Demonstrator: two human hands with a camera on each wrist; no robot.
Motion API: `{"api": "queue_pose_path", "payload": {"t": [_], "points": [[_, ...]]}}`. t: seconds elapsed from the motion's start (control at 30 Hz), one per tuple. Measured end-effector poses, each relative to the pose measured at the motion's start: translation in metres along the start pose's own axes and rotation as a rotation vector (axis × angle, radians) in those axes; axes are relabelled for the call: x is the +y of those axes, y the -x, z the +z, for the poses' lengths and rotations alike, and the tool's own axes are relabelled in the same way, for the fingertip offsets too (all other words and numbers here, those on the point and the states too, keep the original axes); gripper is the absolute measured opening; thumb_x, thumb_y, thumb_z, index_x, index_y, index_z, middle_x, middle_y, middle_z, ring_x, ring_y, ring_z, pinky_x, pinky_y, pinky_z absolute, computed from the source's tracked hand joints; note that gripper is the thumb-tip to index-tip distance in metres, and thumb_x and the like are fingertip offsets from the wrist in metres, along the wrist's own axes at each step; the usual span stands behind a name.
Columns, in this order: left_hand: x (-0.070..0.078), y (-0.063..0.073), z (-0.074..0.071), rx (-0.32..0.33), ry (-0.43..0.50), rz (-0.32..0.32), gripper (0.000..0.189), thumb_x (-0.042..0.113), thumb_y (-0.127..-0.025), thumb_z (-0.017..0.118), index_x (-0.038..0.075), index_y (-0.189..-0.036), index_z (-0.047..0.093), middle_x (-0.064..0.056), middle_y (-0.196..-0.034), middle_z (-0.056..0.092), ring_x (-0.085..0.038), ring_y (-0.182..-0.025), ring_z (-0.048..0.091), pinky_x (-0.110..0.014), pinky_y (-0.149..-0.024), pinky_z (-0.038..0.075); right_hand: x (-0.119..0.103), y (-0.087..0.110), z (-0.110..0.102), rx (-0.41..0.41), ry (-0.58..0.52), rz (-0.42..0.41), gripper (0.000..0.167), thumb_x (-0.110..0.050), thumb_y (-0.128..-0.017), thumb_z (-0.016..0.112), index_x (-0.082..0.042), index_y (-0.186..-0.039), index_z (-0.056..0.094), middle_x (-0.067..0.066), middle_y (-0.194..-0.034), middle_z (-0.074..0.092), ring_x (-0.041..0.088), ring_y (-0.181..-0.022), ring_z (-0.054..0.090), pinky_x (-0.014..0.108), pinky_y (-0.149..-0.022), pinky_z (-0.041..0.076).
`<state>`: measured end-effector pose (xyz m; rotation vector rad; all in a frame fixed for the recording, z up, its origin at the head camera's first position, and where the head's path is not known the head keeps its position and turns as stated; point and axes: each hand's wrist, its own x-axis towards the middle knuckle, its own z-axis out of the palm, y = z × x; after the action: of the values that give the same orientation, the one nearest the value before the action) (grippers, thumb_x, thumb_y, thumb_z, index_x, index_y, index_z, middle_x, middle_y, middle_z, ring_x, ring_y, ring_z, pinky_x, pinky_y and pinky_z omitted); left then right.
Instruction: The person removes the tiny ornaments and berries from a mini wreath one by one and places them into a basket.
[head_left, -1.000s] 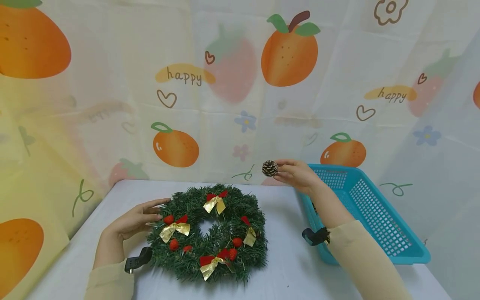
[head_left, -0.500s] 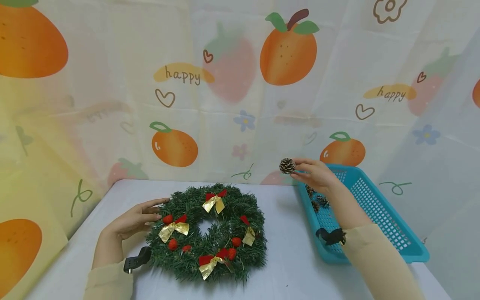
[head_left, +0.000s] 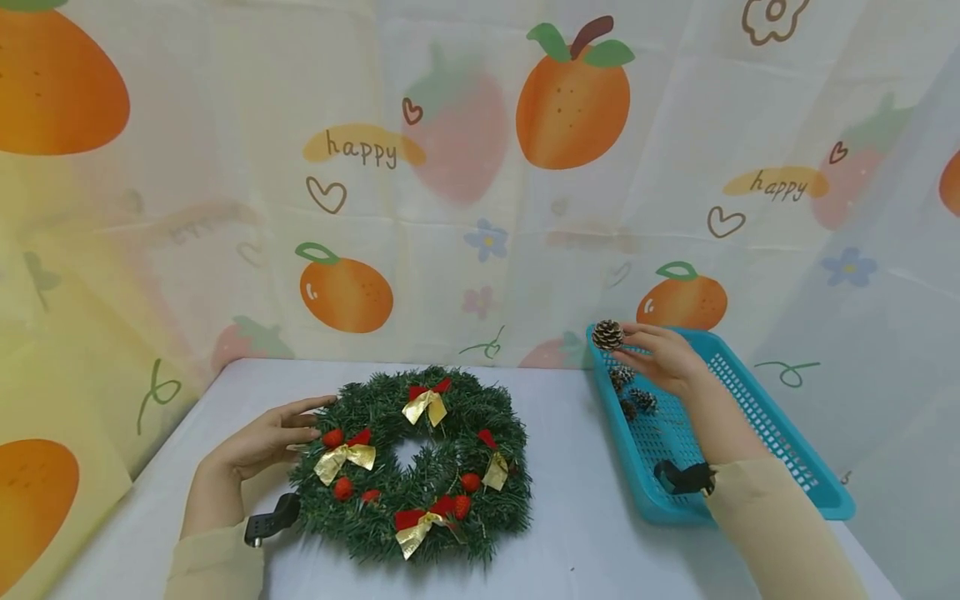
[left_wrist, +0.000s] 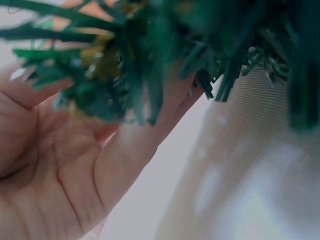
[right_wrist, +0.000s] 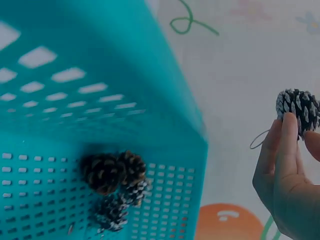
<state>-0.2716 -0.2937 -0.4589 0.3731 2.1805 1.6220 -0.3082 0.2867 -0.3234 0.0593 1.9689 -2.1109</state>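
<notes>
A snow-tipped pine cone is pinched at the fingertips of my right hand, above the far left corner of the blue basket. In the right wrist view, a thin wire loop sticks out beside the held pine cone. My left hand touches the left edge of a green wreath with nearly straight fingers; its needles hide some of them in the left wrist view. Gold and red bows and red berries decorate the wreath, which lies flat.
Several pine cones lie inside the basket, toward its far left end. White cloth covers the table between wreath and basket. A fruit-printed curtain hangs behind the table.
My right hand has moved right with the pine cone, from beside the basket to over its corner. More of the basket's pine cones show now. The left hand and the wreath stay put.
</notes>
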Motion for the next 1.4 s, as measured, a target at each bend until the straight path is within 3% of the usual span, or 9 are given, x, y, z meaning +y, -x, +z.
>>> {"api": "queue_pose_path", "payload": {"t": [0.17,0.33,0.47,0.6,0.73,0.93,1.13,1.23,1.4], "points": [[0.001,0.000,-0.001,0.007,-0.017,-0.003,0.069,0.022,-0.099,0.060,0.015,-0.158,0.025,-0.037,-0.160,0.007,-0.043,-0.141,0.031,-0.033,-0.070,0.053,0.005,0.003,-0.011,0.044,-0.030,0.014,0.062,-0.011,-0.105,0.041,-0.004,-0.159,0.011,0.014,-0.166,0.007,0.016,-0.125,0.044,0.018,-0.097,0.051],[0.002,0.000,-0.002,0.006,-0.026,-0.003,0.069,0.021,-0.099,0.060,0.015,-0.158,0.025,-0.038,-0.160,0.009,-0.023,-0.130,0.044,-0.032,-0.070,0.053,0.011,0.005,-0.022,0.070,-0.053,0.039,0.063,-0.013,-0.105,0.042,-0.007,-0.159,0.011,0.011,-0.164,0.018,0.018,-0.134,0.039,0.020,-0.102,0.049],[0.002,0.002,-0.002,-0.002,-0.015,-0.004,0.070,0.021,-0.099,0.059,0.014,-0.158,0.024,-0.038,-0.159,0.007,-0.015,-0.123,0.051,-0.032,-0.070,0.053,0.016,0.006,-0.031,0.090,-0.071,0.057,0.065,-0.014,-0.104,0.045,-0.008,-0.159,0.012,0.003,-0.141,0.040,0.013,-0.124,0.045,0.021,-0.101,0.050],[0.001,0.002,-0.003,-0.014,0.006,-0.003,0.069,0.020,-0.099,0.058,0.015,-0.159,0.023,-0.039,-0.159,0.005,-0.005,-0.106,0.057,-0.031,-0.069,0.052,0.021,0.005,-0.041,0.115,-0.086,0.067,0.066,-0.013,-0.103,0.047,-0.008,-0.159,0.012,-0.004,-0.124,0.044,0.007,-0.110,0.049,0.021,-0.100,0.050],[0.001,0.001,-0.003,-0.010,0.003,-0.004,0.069,0.020,-0.099,0.059,0.015,-0.158,0.023,-0.039,-0.159,0.006,-0.009,-0.104,0.058,-0.031,-0.068,0.052,0.028,0.002,-0.052,0.165,-0.077,0.084,0.066,-0.011,-0.103,0.045,-0.010,-0.159,0.011,0.006,-0.146,0.037,0.012,-0.124,0.045,0.021,-0.102,0.049],[0.001,0.000,-0.002,0.004,-0.018,0.000,0.069,0.022,-0.099,0.059,0.015,-0.158,0.025,-0.037,-0.160,0.009,-0.026,-0.133,0.044,-0.033,-0.070,0.054,0.035,0.001,-0.063,0.237,-0.105,0.112,0.065,-0.009,-0.103,0.043,-0.012,-0.159,0.011,0.008,-0.149,0.033,0.013,-0.126,0.043,0.019,-0.100,0.050],[0.001,0.001,0.000,0.007,-0.017,-0.007,0.068,0.022,-0.099,0.059,0.015,-0.158,0.025,-0.037,-0.160,0.009,-0.038,-0.139,0.036,-0.033,-0.070,0.054,0.038,0.002,-0.065,0.292,-0.109,0.135,0.064,-0.012,-0.103,0.041,-0.013,-0.160,0.011,0.011,-0.165,0.012,0.017,-0.132,0.040,0.017,-0.096,0.052],[0.001,0.001,0.000,0.007,-0.016,-0.009,0.068,0.022,-0.099,0.059,0.015,-0.158,0.026,-0.037,-0.160,0.009,-0.037,-0.139,0.036,-0.033,-0.070,0.054,0.038,0.002,-0.066,0.298,-0.113,0.141,0.063,-0.014,-0.104,0.040,-0.011,-0.160,0.010,0.014,-0.157,0.024,0.010,-0.114,0.052,0.018,-0.097,0.051],[0.002,0.001,-0.001,0.005,-0.016,-0.011,0.069,0.022,-0.099,0.059,0.016,-0.158,0.025,-0.037,-0.160,0.009,-0.023,-0.128,0.048,-0.033,-0.071,0.053,0.038,0.002,-0.068,0.285,-0.116,0.133,0.064,-0.018,-0.105,0.039,-0.006,-0.159,0.008,0.004,-0.123,0.045,0.001,-0.084,0.061,0.017,-0.092,0.054]]}}
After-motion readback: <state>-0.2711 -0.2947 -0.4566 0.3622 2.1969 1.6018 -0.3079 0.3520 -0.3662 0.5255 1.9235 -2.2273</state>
